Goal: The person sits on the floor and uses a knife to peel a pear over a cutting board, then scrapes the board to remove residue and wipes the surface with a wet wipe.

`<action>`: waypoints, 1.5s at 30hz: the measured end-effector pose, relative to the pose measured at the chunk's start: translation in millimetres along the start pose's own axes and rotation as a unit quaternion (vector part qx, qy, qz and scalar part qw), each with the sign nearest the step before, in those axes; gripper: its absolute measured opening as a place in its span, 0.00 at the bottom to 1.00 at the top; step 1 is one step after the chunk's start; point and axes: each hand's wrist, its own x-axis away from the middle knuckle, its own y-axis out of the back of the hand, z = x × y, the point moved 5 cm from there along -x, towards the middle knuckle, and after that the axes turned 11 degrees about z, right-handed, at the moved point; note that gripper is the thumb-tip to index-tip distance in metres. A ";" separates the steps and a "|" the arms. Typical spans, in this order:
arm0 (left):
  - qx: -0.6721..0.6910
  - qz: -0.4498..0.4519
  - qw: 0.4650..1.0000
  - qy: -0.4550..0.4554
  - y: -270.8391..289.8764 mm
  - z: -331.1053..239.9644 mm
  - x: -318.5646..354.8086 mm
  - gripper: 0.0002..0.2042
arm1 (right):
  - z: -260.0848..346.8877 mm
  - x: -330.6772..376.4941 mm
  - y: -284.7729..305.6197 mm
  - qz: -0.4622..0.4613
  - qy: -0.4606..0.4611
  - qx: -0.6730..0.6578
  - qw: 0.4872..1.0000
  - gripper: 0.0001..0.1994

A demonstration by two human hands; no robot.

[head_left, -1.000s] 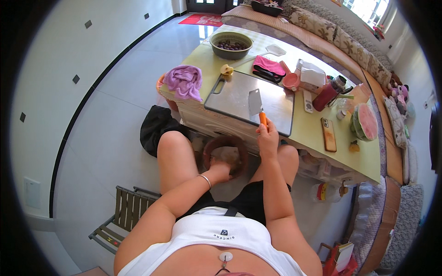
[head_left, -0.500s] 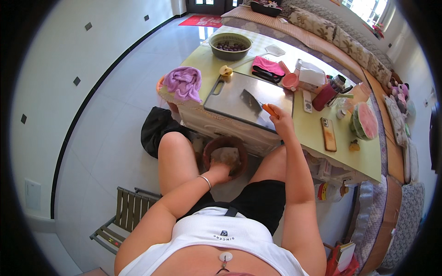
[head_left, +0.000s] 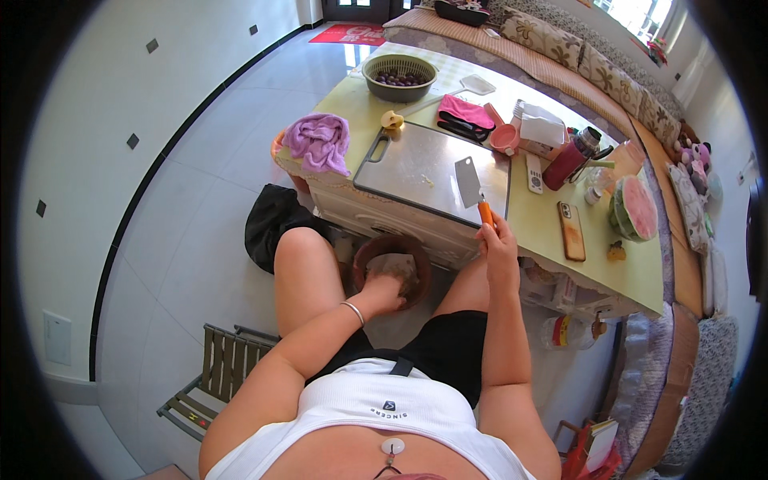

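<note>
In my right hand point(head_left: 498, 238) is the orange handle of a kitchen knife point(head_left: 466, 182) with a broad blade, fingers wrapped round it. Its blade points away from me over the right part of a steel cutting board point(head_left: 404, 172), where a few small pale scraps point(head_left: 428, 182) lie. My left hand point(head_left: 384, 293) reaches down into a reddish-brown bin point(head_left: 423, 276) between my knees. Pale and dark stuff point(head_left: 392, 262) shows inside the bin beside it. The left fingers are hidden there, so whether they grip anything does not show.
Behind the board stand a basket of dark fruit point(head_left: 400, 94) and a pale yellow peeled piece point(head_left: 392, 120). A purple cloth point(head_left: 318, 144) hangs over the left corner. To the right are a phone point(head_left: 571, 230), a remote point(head_left: 534, 173), a red thermos point(head_left: 570, 160) and cut watermelon point(head_left: 634, 210).
My right hand has drawn back toward me and turned the knife, so its blade now points away from me instead of to the left. Scraps show on the board. My left hand stays in the bin.
</note>
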 end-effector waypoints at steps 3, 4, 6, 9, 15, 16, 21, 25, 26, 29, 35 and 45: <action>0.060 -0.215 0.970 -0.098 37.4 -4.3 12.8 0.26 | 11.6 30.7 -20.7 -0.032 -0.048 -0.068 0.996 0.19; 0.078 -0.303 0.940 -0.138 54.3 -8.2 21.5 0.26 | 3.9 33.6 -24.7 -0.027 -0.044 -0.103 0.993 0.19; 0.099 -0.366 0.909 -0.173 94.2 -18.9 27.6 0.25 | -18.5 33.5 -24.8 -0.021 -0.032 -0.167 0.985 0.19; 0.105 -0.394 0.899 -0.159 132.1 -7.7 14.4 0.26 | -36.3 32.8 -38.3 -0.024 -0.030 -0.189 0.981 0.21; -0.008 -0.327 0.939 -0.105 167.0 11.4 -41.8 0.32 | -43.0 40.0 -75.5 -0.037 -0.030 -0.144 0.988 0.22; -0.021 -0.301 0.949 -0.089 168.0 13.1 -50.9 0.33 | -44.8 39.6 -77.9 -0.042 -0.025 -0.141 0.989 0.23; -0.054 -0.232 0.970 -0.055 172.6 12.7 -79.1 0.34 | -44.7 38.4 -81.5 -0.046 -0.040 -0.164 0.985 0.23; -0.061 -0.187 0.979 -0.047 176.4 9.4 -88.9 0.34 | -40.6 43.8 -87.9 -0.025 -0.053 -0.189 0.980 0.23; -0.051 -0.182 0.981 -0.053 177.3 8.3 -90.5 0.33 | -42.0 42.7 -88.4 -0.028 -0.050 -0.186 0.981 0.23; -0.019 -0.172 0.982 -0.069 177.5 7.4 -93.4 0.33 | -45.4 36.4 -91.0 -0.038 -0.043 -0.176 0.983 0.22; 0.038 -0.180 0.978 -0.093 176.3 11.7 -97.7 0.34 | -47.7 26.6 -96.7 -0.043 -0.048 -0.178 0.982 0.22; 0.105 -0.231 0.963 -0.094 184.1 30.6 -93.6 0.35 | -57.1 17.4 -111.2 -0.043 -0.050 -0.213 0.975 0.22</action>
